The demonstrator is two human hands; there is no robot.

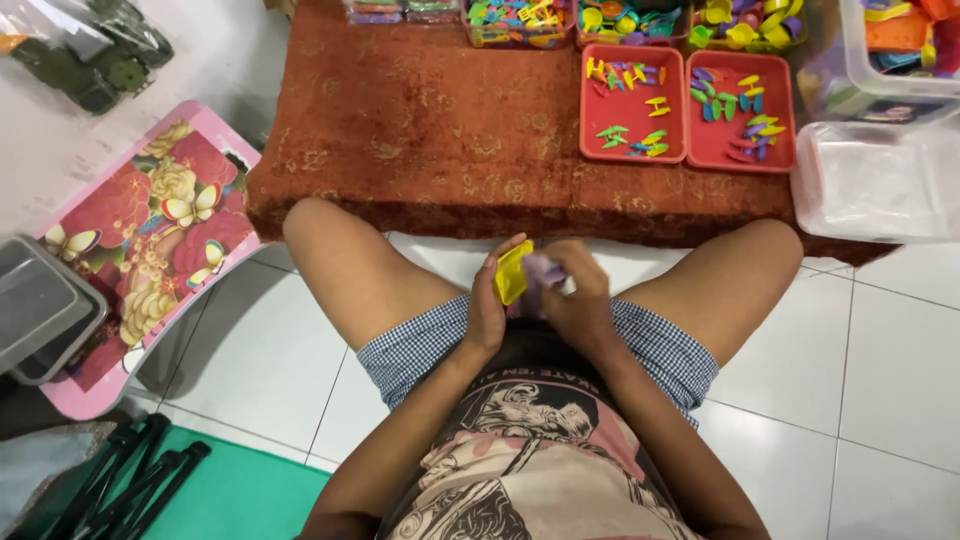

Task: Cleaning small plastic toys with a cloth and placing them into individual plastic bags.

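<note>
I sit on a white tiled floor with my knees apart. My left hand (pixel 488 305) grips a small yellow plastic piece (pixel 513 272) in front of my lap. Right beside it, my right hand (pixel 575 292) is closed on a pale purple piece (pixel 545 268), blurred by motion, touching the yellow one. Ahead on a rust-red patterned cloth (pixel 440 140) stand two red trays (pixel 633 150) (pixel 742 155) holding several small coloured plastic parts.
Clear boxes of bright plastic toys (pixel 520 22) line the cloth's far edge. A clear empty tub (pixel 880 180) stands at the right. To the left are a pink floral low table (pixel 150 250) and a grey bin (pixel 40 305). Black rods (pixel 130 490) lie on a green mat.
</note>
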